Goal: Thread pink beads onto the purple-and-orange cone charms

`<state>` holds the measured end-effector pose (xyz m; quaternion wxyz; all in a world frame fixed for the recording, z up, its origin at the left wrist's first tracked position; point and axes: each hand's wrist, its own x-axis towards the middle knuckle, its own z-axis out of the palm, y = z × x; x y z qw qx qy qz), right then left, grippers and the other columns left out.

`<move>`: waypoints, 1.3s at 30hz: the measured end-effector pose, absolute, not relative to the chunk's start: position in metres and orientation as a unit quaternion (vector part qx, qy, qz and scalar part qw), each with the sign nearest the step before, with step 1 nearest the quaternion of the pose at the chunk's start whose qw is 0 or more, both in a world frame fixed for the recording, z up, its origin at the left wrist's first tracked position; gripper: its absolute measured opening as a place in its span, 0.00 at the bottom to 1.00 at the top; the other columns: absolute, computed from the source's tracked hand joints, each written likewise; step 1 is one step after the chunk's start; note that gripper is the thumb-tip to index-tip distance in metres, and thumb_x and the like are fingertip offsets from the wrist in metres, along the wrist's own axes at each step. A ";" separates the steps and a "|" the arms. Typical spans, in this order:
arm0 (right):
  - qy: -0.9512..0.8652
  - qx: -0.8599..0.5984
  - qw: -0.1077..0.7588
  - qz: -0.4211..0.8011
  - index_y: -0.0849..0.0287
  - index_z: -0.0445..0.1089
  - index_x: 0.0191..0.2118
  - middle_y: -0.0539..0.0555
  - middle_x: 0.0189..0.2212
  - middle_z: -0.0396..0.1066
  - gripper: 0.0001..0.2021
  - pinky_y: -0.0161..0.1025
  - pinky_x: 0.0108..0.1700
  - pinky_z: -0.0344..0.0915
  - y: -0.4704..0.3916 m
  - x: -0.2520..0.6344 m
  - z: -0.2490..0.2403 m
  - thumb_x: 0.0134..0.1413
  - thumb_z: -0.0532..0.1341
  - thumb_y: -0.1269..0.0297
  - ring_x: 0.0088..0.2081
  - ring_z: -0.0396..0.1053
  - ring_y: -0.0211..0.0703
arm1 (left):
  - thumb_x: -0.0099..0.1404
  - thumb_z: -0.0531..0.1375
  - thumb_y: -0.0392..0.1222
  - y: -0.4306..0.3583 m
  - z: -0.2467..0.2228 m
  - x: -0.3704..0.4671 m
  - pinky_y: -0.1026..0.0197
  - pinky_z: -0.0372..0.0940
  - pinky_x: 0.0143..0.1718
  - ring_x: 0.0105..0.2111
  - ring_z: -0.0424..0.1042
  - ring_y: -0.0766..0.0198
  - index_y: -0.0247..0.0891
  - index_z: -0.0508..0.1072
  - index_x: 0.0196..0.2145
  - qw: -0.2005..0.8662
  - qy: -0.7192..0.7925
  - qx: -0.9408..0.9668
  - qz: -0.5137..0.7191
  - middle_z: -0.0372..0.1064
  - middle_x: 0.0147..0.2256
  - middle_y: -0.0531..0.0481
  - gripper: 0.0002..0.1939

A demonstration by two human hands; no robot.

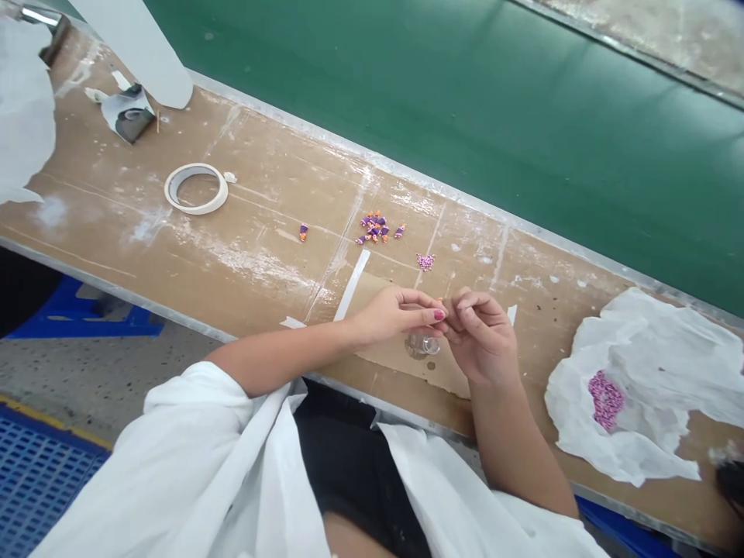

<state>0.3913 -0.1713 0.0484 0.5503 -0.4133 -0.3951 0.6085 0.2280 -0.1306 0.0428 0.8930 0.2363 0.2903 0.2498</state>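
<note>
My left hand (401, 314) reaches in from the left, thumb and fingers pinched together around something too small to make out; a bit of orange shows at the fingertips. My right hand (482, 333) meets it, its thumb and forefinger pressed together, and what they hold is hidden. Beneath the hands, a small clear glass or plastic piece (428, 345) rests on a brown board (384, 360) taped to the table. Beyond the hands lie a cluster of small purple and orange pieces (375, 229) and a little heap of pink beads (425, 262).
One purple and orange piece (303, 232) lies apart, near a tape roll (196, 189). More pink beads (605, 400) sit on crumpled white paper (645, 333) at right. A tape dispenser (132, 115) is at upper left. A green surface (442, 116) borders the table (261, 256).
</note>
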 end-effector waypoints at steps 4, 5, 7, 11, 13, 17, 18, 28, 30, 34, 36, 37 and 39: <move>-0.439 -0.403 0.566 0.570 0.50 0.77 0.37 0.49 0.30 0.62 0.01 0.28 0.21 0.56 -0.183 0.390 0.042 0.60 0.68 0.64 0.27 0.61 0.35 | 0.44 0.75 0.49 -0.137 0.045 0.229 0.54 0.69 0.49 0.30 0.76 0.69 0.29 0.76 0.33 0.900 0.279 0.227 0.247 0.75 0.29 0.51 0.24; -0.457 -0.404 0.565 0.556 0.50 0.77 0.38 0.50 0.31 0.63 0.01 0.29 0.23 0.60 -0.185 0.390 0.040 0.61 0.68 0.64 0.28 0.63 0.36 | 0.44 0.75 0.49 -0.138 0.045 0.229 0.55 0.69 0.47 0.29 0.75 0.70 0.29 0.75 0.33 0.898 0.281 0.230 0.249 0.75 0.29 0.52 0.24; -0.500 -0.411 0.565 0.512 0.50 0.77 0.39 0.50 0.31 0.64 0.03 0.32 0.28 0.65 -0.188 0.390 0.038 0.62 0.66 0.66 0.32 0.65 0.39 | 0.44 0.75 0.50 -0.138 0.044 0.228 0.56 0.70 0.43 0.29 0.75 0.69 0.30 0.75 0.33 0.894 0.288 0.243 0.243 0.74 0.28 0.51 0.24; -0.600 -0.444 0.569 0.346 0.51 0.77 0.42 0.51 0.31 0.66 0.09 0.36 0.31 0.64 -0.192 0.387 0.040 0.62 0.65 0.73 0.32 0.65 0.40 | 0.46 0.74 0.52 -0.137 0.045 0.224 0.59 0.71 0.39 0.29 0.76 0.68 0.30 0.73 0.32 0.889 0.282 0.279 0.228 0.75 0.30 0.49 0.25; -0.637 -0.454 0.567 0.258 0.52 0.76 0.44 0.51 0.31 0.67 0.12 0.36 0.30 0.63 -0.194 0.385 0.042 0.59 0.64 0.77 0.31 0.65 0.40 | 0.48 0.73 0.53 -0.137 0.047 0.223 0.59 0.71 0.38 0.29 0.75 0.69 0.30 0.72 0.32 0.889 0.261 0.294 0.235 0.74 0.30 0.49 0.25; -0.659 -0.458 0.563 0.197 0.55 0.75 0.45 0.52 0.32 0.70 0.15 0.37 0.30 0.65 -0.197 0.381 0.046 0.57 0.65 0.81 0.32 0.67 0.41 | 0.53 0.70 0.56 -0.140 0.049 0.223 0.62 0.72 0.37 0.30 0.74 0.70 0.32 0.70 0.32 0.861 0.232 0.355 0.280 0.70 0.31 0.51 0.23; -0.658 -0.459 0.563 0.199 0.56 0.75 0.45 0.53 0.33 0.70 0.14 0.37 0.31 0.65 -0.197 0.380 0.046 0.57 0.65 0.81 0.33 0.67 0.42 | 0.55 0.69 0.56 -0.141 0.048 0.223 0.62 0.72 0.36 0.30 0.73 0.70 0.32 0.71 0.32 0.844 0.231 0.382 0.296 0.69 0.33 0.50 0.22; -0.651 -0.466 0.555 0.224 0.57 0.72 0.39 0.51 0.30 0.68 0.11 0.37 0.30 0.65 -0.198 0.377 0.052 0.55 0.63 0.80 0.31 0.67 0.41 | 0.65 0.61 0.41 -0.142 0.044 0.221 0.65 0.70 0.37 0.42 0.70 0.65 0.34 0.71 0.32 0.634 0.226 0.616 0.410 0.66 0.38 0.45 0.07; -0.657 -0.467 0.547 0.226 0.57 0.71 0.38 0.51 0.30 0.68 0.11 0.37 0.29 0.64 -0.198 0.378 0.054 0.55 0.62 0.81 0.31 0.66 0.41 | 0.66 0.60 0.42 -0.143 0.041 0.221 0.66 0.71 0.37 0.42 0.69 0.65 0.34 0.70 0.33 0.612 0.211 0.638 0.416 0.66 0.39 0.44 0.08; -0.678 -0.461 0.527 0.223 0.57 0.69 0.36 0.50 0.28 0.66 0.10 0.37 0.28 0.62 -0.197 0.380 0.056 0.54 0.61 0.80 0.29 0.65 0.40 | 0.68 0.59 0.44 -0.143 0.035 0.222 0.65 0.72 0.38 0.40 0.70 0.66 0.35 0.70 0.34 0.581 0.175 0.671 0.426 0.67 0.40 0.43 0.09; -0.691 -0.455 0.516 0.222 0.57 0.68 0.35 0.49 0.27 0.65 0.09 0.37 0.26 0.60 -0.195 0.384 0.056 0.54 0.61 0.79 0.28 0.63 0.40 | 0.68 0.59 0.47 -0.142 0.033 0.223 0.64 0.71 0.39 0.40 0.70 0.66 0.35 0.72 0.34 0.579 0.175 0.675 0.422 0.68 0.41 0.43 0.12; -0.697 -0.449 0.512 0.223 0.56 0.67 0.35 0.49 0.27 0.64 0.09 0.37 0.26 0.59 -0.194 0.387 0.056 0.54 0.61 0.79 0.27 0.63 0.40 | 0.67 0.59 0.48 -0.142 0.032 0.223 0.64 0.71 0.39 0.41 0.71 0.66 0.35 0.73 0.34 0.584 0.181 0.675 0.413 0.68 0.42 0.43 0.13; -0.710 -0.433 0.506 0.229 0.56 0.66 0.35 0.49 0.27 0.63 0.09 0.37 0.26 0.59 -0.192 0.395 0.059 0.55 0.61 0.78 0.27 0.63 0.40 | 0.66 0.60 0.49 -0.141 0.033 0.223 0.64 0.70 0.40 0.41 0.71 0.66 0.36 0.75 0.34 0.603 0.210 0.661 0.394 0.69 0.42 0.43 0.13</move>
